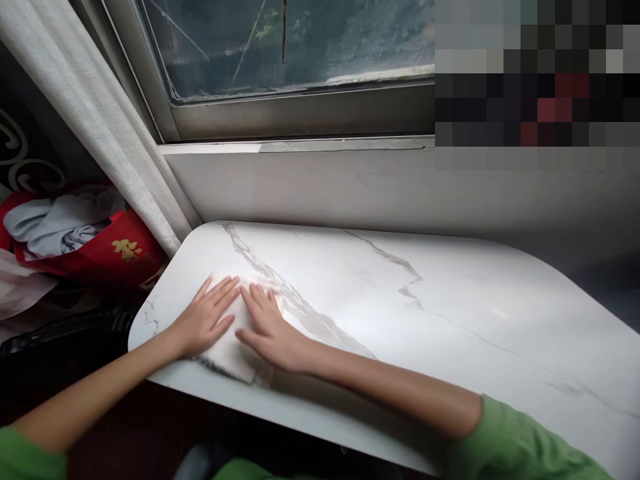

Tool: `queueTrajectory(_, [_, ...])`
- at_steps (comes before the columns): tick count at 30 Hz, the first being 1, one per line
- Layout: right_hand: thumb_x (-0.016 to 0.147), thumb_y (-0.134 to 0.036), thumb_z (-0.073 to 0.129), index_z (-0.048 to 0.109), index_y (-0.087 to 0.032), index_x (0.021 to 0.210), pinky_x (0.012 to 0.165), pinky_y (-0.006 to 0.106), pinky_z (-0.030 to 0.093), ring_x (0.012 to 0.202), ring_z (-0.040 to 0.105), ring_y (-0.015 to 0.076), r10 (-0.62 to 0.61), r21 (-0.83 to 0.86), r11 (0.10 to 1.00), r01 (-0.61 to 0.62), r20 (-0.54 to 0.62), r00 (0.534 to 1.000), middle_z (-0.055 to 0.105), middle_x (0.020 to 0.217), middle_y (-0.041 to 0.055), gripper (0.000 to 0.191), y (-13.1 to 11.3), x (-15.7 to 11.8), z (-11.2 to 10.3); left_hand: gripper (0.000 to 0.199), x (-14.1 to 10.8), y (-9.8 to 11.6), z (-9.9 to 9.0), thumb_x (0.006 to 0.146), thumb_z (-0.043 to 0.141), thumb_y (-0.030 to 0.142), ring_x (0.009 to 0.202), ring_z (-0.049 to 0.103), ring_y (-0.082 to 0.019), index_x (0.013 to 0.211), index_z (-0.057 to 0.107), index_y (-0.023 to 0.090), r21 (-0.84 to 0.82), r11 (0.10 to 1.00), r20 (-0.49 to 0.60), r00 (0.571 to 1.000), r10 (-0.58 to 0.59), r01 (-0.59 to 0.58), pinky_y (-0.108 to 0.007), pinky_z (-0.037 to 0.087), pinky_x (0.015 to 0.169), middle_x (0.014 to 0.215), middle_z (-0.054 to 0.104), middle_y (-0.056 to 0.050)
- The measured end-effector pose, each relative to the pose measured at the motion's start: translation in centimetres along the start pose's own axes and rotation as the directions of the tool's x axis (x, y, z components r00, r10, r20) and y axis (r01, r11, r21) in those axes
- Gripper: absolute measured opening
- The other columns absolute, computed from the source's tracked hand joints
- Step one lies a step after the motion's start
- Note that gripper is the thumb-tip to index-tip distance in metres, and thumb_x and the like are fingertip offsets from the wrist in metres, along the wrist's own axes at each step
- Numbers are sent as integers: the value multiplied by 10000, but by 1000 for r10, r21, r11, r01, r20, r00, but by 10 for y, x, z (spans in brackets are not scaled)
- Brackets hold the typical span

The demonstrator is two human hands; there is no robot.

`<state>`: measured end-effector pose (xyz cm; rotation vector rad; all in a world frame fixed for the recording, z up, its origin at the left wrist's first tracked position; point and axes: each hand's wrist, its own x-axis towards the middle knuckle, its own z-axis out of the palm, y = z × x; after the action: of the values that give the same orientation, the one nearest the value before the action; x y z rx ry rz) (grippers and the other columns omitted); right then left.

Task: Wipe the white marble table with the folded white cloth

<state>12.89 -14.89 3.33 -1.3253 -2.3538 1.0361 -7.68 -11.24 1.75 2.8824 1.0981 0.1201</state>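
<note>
A white cloth (pixel 229 350) lies spread on the white marble-patterned tabletop (pixel 450 287), towards its left end. My left hand (pixel 204 320) rests flat on the left part of the cloth, fingers stretched out and pointing away from me. On the cloth's right part, my right hand (pixel 270 330) lies with its fingers extended and the thumb apart. The fingertips of both hands come close together near the far side of the cloth. Both palms face down and hide much of the cloth, which looks slightly blurred.
Behind the table stand a pale wall (pixel 310 190) and a window (pixel 300 47). A light curtain (pixel 100 113) hangs at the left. Beside the table's left end is a red bag (pixel 115 250) stuffed with grey fabric (pixel 65 223). The upper right corner is pixelated.
</note>
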Motion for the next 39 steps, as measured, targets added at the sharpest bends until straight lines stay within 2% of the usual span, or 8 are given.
queueTrajectory(3, [975,-357,308,181,-2,1513,1185,497,18,1470,62,280,114,-91,986,-139,-240,964,134,1578,191,657,24,55,-17,533,65,-28,4,976,314,283,1444,239,-219,1479,311,107,27,993,5,993,-115,115,-470,101,1192,1545,300,-109])
queueTrajectory(7, [984,-292,243,293,23,1473,1189,435,67,1443,221,242,102,-227,942,-247,-506,856,298,1542,169,583,77,115,-50,473,159,-53,10,989,288,192,1420,286,-174,1453,345,113,46,975,-68,974,-215,218,-426,117,1190,1535,339,-81])
queueTrajectory(11, [970,-243,244,371,4,1440,1171,442,137,1406,297,244,98,-257,916,-309,-602,792,389,1500,161,546,110,135,-73,435,205,-60,15,1012,309,203,1406,302,-182,1436,358,116,48,974,-90,972,-217,222,-444,138,1179,1527,356,-80])
queueTrajectory(18, [975,-263,252,336,-12,1466,1178,453,121,1431,250,249,77,-299,910,-287,-558,827,333,1533,145,558,94,101,-55,470,171,-33,15,992,309,180,1429,266,-209,1450,340,76,61,973,-89,972,-219,225,-461,115,1188,1540,322,-107])
queueTrajectory(25, [992,-342,244,284,-13,1488,1198,475,46,1467,127,256,-47,-330,938,-101,-411,911,221,1568,159,597,49,-28,7,556,58,67,18,943,330,240,1453,205,-257,1469,317,62,49,991,-89,989,-117,121,-523,93,1189,1551,280,-142])
queueTrajectory(30, [1012,-445,207,56,-113,1541,1207,457,40,1473,-12,184,-21,-98,995,-1,-224,974,50,1601,87,642,33,-101,24,547,7,116,11,967,322,274,1460,181,-257,1476,314,75,0,1000,-61,998,-20,20,-524,104,1187,1557,259,-143])
queueTrajectory(34, [1005,-449,198,37,-132,1544,1202,467,58,1467,-27,188,66,33,998,-62,-165,984,5,1593,85,646,49,-97,10,563,28,114,11,966,335,312,1456,195,-254,1486,308,97,-38,999,-12,999,-38,38,-522,77,1190,1560,253,-129])
queueTrajectory(39, [966,-382,302,196,-78,1528,1187,502,94,1471,29,260,221,-138,946,-295,-392,893,98,1588,142,648,93,-39,-27,522,114,87,17,965,348,287,1451,219,-201,1479,335,198,-56,994,-15,995,-98,97,-466,79,1199,1559,280,-55])
